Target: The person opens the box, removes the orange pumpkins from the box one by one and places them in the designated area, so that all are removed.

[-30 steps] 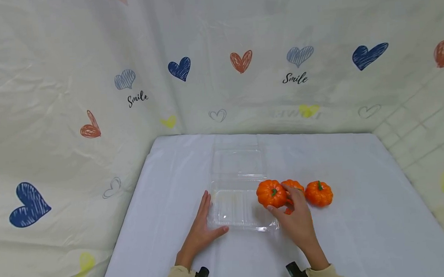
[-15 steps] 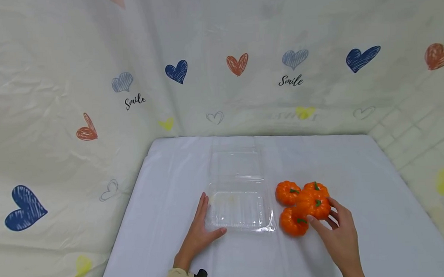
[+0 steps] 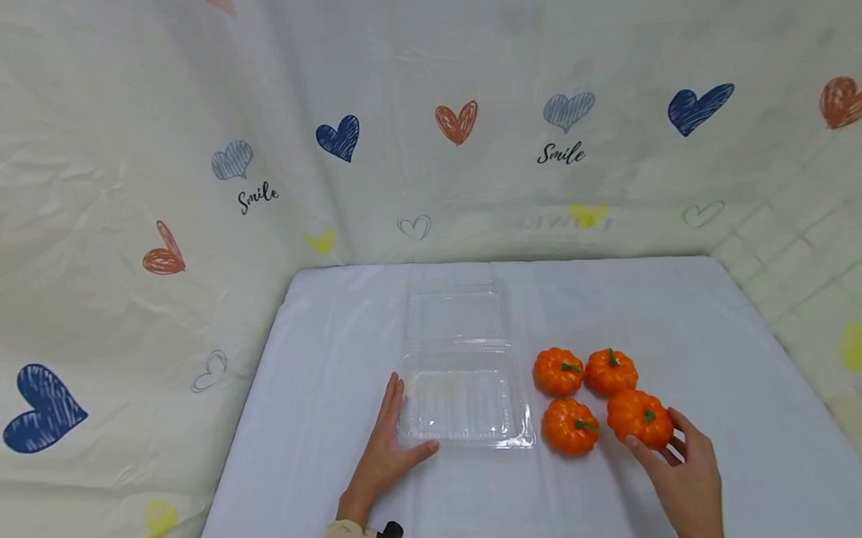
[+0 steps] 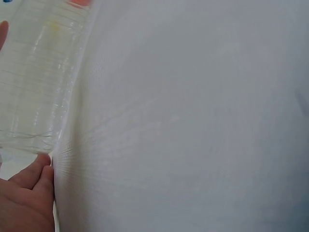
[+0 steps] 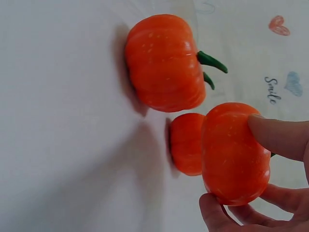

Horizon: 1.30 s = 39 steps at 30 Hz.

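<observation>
My right hand (image 3: pixel 689 474) holds a small orange pumpkin (image 3: pixel 634 417) with a green stem, thumb on one side and fingers on the other. In the right wrist view this pumpkin (image 5: pixel 234 154) appears raised off the tabletop. Three similar ones lie to its left and behind: a front pumpkin (image 3: pixel 566 430), a back left pumpkin (image 3: pixel 553 372) and a back right pumpkin (image 3: pixel 610 373). My left hand (image 3: pixel 382 464) rests at the left side of a clear plastic clamshell box (image 3: pixel 458 404), fingers straight and thumb spread along its front edge. Its fingertips (image 4: pixel 42 159) meet the box's corner in the left wrist view.
The box's lid (image 3: pixel 456 316) lies flipped back, away from me. A white cloth (image 3: pixel 739 368) covers the table. Behind and to the left hangs a pale curtain (image 3: pixel 398 182) printed with hearts.
My right hand has carried its pumpkin rightward, from beside the box, past the other pumpkins, to their front right. My left hand has stayed at the box.
</observation>
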Available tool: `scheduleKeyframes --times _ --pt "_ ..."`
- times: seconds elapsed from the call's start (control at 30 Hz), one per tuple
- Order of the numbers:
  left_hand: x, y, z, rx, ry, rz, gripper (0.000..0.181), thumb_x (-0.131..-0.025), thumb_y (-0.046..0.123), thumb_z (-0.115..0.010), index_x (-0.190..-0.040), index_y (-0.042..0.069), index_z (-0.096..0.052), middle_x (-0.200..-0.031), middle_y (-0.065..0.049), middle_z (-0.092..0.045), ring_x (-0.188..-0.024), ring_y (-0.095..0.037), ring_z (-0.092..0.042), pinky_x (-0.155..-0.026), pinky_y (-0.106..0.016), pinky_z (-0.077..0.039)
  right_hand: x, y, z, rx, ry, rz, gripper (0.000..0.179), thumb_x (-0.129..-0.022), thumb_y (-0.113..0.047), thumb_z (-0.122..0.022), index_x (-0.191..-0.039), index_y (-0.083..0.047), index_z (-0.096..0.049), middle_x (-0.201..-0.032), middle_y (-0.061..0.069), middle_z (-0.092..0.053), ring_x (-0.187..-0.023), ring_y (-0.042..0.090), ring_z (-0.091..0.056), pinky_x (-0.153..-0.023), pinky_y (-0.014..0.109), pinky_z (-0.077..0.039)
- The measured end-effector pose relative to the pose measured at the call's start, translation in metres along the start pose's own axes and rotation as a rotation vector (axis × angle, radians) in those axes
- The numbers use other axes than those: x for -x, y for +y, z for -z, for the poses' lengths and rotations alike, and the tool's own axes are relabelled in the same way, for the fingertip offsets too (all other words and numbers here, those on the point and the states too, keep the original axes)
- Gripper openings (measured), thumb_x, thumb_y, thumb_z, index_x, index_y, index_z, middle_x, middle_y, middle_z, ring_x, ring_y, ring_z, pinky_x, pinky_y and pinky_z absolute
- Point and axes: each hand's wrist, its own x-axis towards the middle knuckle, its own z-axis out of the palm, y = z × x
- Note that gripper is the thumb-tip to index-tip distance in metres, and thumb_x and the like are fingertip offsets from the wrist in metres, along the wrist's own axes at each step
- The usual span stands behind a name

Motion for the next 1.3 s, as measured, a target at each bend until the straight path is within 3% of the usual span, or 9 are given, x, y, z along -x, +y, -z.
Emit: scheduleKeyframes --times 0.47,0.67,0.87,0.97,1.1,1.23,1.3 --pt "0.001 0.000 0.004 0.001 0.006 0.002 0.121 -0.083 0.047 -0.092 -0.174 0.018 -0.017 -0.178 0.017 -0.003 -0.160 -0.030 -0.026 -0.125 -0.066 -0.023 -0.012 0.030 -0.018 0.036 -0.059 -0.007 0.100 -0.099 -0.032 -0.080 -0.168 0.005 -0.017 -0.165 0.039 -0.022 -0.143 0.060 -0.034 -0.114 0.068 -0.038" --pt "0.002 0.002 0.005 -0.024 0.001 -0.002 0.120 -0.084 0.048 -0.091 -0.174 0.017 -0.017 -0.179 0.015 -0.002 -0.161 -0.028 -0.024 -0.125 -0.065 -0.024 -0.009 0.026 -0.026 0.044 -0.050 0.002 0.095 -0.101 -0.023 -0.076 -0.168 0.005 -0.015 -0.167 0.037 -0.021 -0.147 0.058 -0.030 -0.117 0.068 -0.033" --pt "0.002 0.005 0.005 -0.034 0.011 0.009 0.121 -0.083 0.049 -0.090 -0.174 0.018 -0.016 -0.180 0.012 -0.002 -0.162 -0.028 -0.022 -0.124 -0.067 -0.024 -0.010 0.022 -0.031 0.041 -0.058 -0.015 0.091 -0.105 -0.024 -0.068 -0.169 0.004 -0.009 -0.169 0.035 -0.019 -0.147 0.055 -0.030 -0.117 0.069 -0.032" --pt "0.001 0.003 0.005 -0.028 0.013 -0.001 0.122 -0.083 0.046 -0.091 -0.174 0.017 -0.016 -0.180 0.010 -0.002 -0.161 -0.030 -0.024 -0.123 -0.068 -0.026 -0.011 0.022 -0.034 0.043 -0.059 -0.038 0.092 -0.104 -0.022 -0.066 -0.169 0.003 -0.005 -0.170 0.035 -0.016 -0.148 0.055 -0.028 -0.118 0.070 -0.031" --pt "0.001 0.002 0.003 -0.031 0.011 0.002 0.123 -0.082 0.048 -0.091 -0.174 0.018 -0.016 -0.179 0.015 0.000 -0.162 -0.029 -0.021 -0.122 -0.069 -0.026 -0.011 0.023 -0.033 0.039 -0.068 -0.031 0.096 -0.103 -0.022 -0.066 -0.169 0.003 -0.001 -0.173 0.033 -0.005 -0.153 0.055 -0.021 -0.119 0.071 -0.027" --pt "0.001 0.004 0.003 -0.036 0.012 0.017 0.123 -0.081 0.051 -0.091 -0.174 0.022 -0.016 -0.178 0.021 0.001 -0.162 -0.027 -0.018 -0.122 -0.069 -0.026 -0.011 0.023 -0.029 0.015 -0.068 0.038 0.092 -0.106 -0.023 -0.062 -0.169 0.003 -0.001 -0.175 0.030 0.006 -0.158 0.053 -0.011 -0.121 0.070 -0.021" --pt "0.001 0.005 0.004 -0.042 0.010 0.011 0.123 -0.081 0.051 -0.091 -0.174 0.022 -0.016 -0.178 0.018 0.001 -0.163 -0.029 -0.017 -0.122 -0.070 -0.026 -0.012 0.020 -0.026 0.019 -0.060 0.066 0.088 -0.108 -0.025 -0.059 -0.169 0.002 -0.001 -0.175 0.028 0.009 -0.159 0.052 -0.008 -0.122 0.070 -0.021"
